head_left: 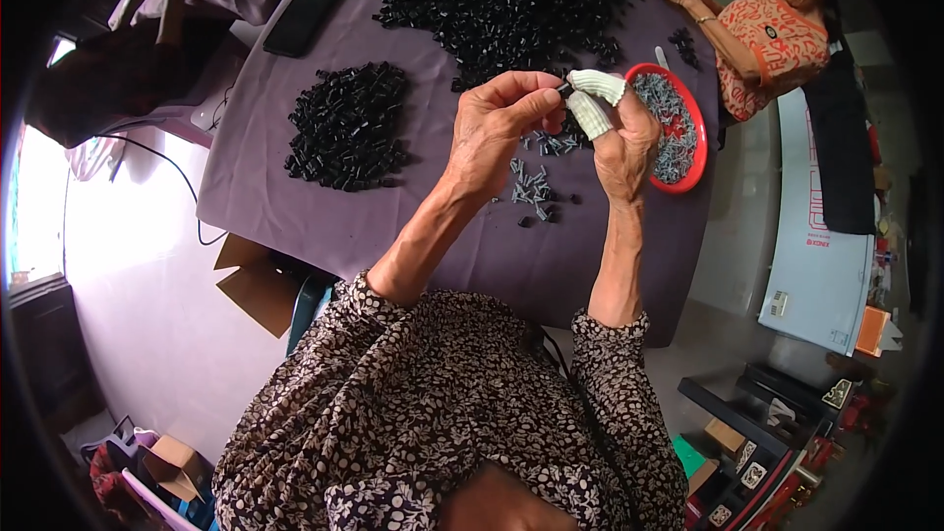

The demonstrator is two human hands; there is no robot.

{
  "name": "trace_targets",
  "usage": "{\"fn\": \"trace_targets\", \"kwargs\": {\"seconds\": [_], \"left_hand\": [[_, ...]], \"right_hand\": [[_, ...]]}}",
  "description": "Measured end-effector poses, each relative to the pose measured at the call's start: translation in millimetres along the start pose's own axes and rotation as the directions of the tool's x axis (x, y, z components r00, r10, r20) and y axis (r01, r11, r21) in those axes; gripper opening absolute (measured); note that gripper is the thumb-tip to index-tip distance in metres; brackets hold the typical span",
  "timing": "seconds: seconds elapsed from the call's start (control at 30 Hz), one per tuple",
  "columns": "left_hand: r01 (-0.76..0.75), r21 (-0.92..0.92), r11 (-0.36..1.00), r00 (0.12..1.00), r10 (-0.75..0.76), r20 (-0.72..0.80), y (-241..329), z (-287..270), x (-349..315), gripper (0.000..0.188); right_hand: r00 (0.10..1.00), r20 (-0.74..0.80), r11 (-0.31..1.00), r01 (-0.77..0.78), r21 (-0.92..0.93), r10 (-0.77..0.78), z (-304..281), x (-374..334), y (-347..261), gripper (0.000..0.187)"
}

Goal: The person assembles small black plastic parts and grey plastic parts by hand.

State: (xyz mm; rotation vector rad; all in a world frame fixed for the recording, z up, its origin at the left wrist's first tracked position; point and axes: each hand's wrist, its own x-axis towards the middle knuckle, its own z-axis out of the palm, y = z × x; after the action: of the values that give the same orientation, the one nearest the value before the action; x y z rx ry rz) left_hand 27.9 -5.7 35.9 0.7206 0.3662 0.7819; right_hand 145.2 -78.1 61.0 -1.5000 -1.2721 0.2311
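Observation:
Above the table my left hand (501, 123) and my right hand (624, 138) meet, fingertips close together. White ribbed finger covers (591, 116) sit on the thumb and forefinger of my right hand. Between the fingertips is a small black plastic piece (564, 88), pinched from both sides; its details are too small to tell. Below the hands lie loose grey screw-like pins (531, 189) with a few black pieces among them. A red dish (698, 159) full of similar grey pins stands just right of my right hand.
A big heap of black pieces (501, 0) covers the table's far middle; a smaller pile (346, 126) lies to the left. A black phone (305, 17) rests near the far left edge. Co-workers sit at far right (772, 39) and far left (138, 74). An open carton (261, 285) stands below the table.

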Motion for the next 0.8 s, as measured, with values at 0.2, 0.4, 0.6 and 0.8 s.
{"fn": "trace_targets", "kwargs": {"seconds": [0.2,0.4,0.6,0.8], "left_hand": [[0.028,0.035,0.999,1.000,-0.028,0.004,-0.6,-2.3,0.8,0.015],[0.047,0.071,0.996,0.999,-0.047,0.000,-1.0,-3.7,0.4,0.018],[-0.009,0.272,0.962,1.000,0.012,-0.011,-2.8,-5.1,0.4,0.018],[-0.063,0.455,0.888,0.997,0.077,-0.012,-1.9,-6.1,-1.5,0.022]], "right_hand": [[1.000,0.006,0.990,0.007,-0.141,-0.006,-0.9,1.5,1.1,0.020],[0.998,0.032,0.991,-0.042,-0.130,0.047,-0.9,1.8,1.2,0.020],[0.998,0.048,0.988,-0.029,-0.152,0.036,1.9,2.1,1.5,0.021],[0.995,0.073,0.987,-0.058,-0.147,0.070,-1.3,3.8,0.4,0.022]]}}
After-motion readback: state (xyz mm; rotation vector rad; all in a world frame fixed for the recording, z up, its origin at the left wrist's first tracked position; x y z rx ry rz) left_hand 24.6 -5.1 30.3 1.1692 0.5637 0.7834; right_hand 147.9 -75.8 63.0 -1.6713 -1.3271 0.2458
